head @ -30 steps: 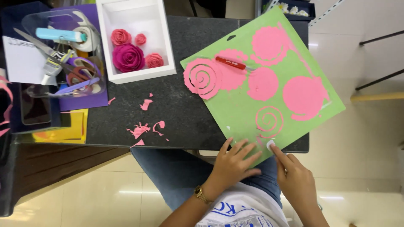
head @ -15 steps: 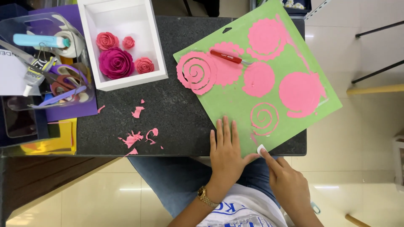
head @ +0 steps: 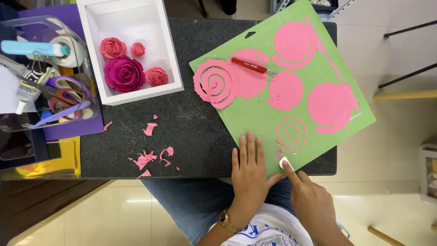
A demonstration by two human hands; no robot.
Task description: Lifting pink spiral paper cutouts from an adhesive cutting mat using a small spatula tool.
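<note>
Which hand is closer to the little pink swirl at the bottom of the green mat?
The right hand. Its pointing finger touches the green mat just below the thin pink swirl. The left hand lies flat on the mat's lower edge, off to the swirl's left side.

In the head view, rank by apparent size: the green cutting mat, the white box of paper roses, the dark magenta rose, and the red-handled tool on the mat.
1. Green cutting mat
2. White box
3. Dark magenta rose and red-handled tool: unsure, since the rose covers more area and the tool looks about as long.
</note>
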